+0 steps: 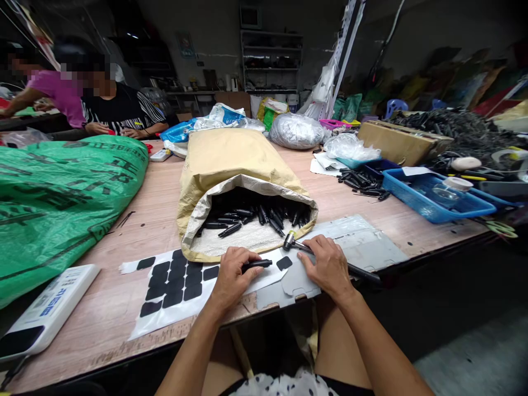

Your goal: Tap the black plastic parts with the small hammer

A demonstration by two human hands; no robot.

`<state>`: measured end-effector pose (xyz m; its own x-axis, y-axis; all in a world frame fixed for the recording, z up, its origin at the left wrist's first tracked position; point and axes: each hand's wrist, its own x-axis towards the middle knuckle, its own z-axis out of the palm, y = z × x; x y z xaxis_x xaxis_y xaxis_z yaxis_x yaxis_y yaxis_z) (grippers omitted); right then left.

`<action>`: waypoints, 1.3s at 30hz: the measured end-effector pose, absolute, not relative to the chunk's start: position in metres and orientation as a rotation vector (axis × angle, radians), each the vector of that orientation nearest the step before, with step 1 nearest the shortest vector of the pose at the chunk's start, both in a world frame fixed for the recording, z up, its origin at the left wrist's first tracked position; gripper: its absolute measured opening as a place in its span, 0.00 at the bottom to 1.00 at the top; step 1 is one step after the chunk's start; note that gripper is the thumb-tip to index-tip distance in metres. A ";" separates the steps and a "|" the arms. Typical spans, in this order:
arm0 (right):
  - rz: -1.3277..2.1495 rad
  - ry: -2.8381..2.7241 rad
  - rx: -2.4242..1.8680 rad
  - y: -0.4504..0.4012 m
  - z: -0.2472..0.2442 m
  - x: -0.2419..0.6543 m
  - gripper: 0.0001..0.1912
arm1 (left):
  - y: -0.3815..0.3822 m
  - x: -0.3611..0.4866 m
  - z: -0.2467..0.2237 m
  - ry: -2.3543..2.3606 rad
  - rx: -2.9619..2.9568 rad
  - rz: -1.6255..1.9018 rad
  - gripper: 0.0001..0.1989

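Between the fingers and thumb of my left hand is a short black tube-shaped piece, held low over a white sheet of black rounded-square stickers. My right hand is closed around a hammer; its shiny metal head points left and its dark handle runs out under my palm. A grey board lies beneath that hand. Just beyond both hands, a tan woven sack lies with its mouth facing me, and many similar black pieces show inside.
A green sack and a white scale-like device lie at left. Blue trays, loose black parts and a cardboard box stand at right. Two people sit at far left. The table edge runs close to me.
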<state>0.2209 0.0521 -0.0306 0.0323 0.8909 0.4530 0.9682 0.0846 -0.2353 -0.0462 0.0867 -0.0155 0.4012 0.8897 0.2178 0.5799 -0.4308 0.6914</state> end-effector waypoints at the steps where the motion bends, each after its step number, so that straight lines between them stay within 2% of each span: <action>1: -0.215 -1.882 -1.830 0.052 -0.033 0.221 0.09 | 0.087 -0.046 -0.016 1.254 2.152 0.779 0.06; 11: -0.220 -1.873 -1.814 0.052 -0.028 0.217 0.06 | 0.086 -0.044 -0.016 1.318 2.174 0.761 0.06; 21: 0.212 -1.748 -1.350 0.032 -0.001 0.183 0.15 | 0.087 -0.042 -0.017 1.365 2.131 0.811 0.08; 28: 0.097 -1.814 -1.379 0.022 0.005 0.160 0.19 | 0.089 -0.042 -0.020 1.345 2.106 0.834 0.04; 33: 0.116 -1.916 -1.505 0.026 -0.007 0.164 0.17 | 0.089 -0.040 -0.020 1.358 2.095 0.860 0.04; 39: -0.107 -1.767 -1.624 0.045 -0.009 0.198 0.16 | 0.086 -0.041 -0.015 1.352 2.080 0.818 0.07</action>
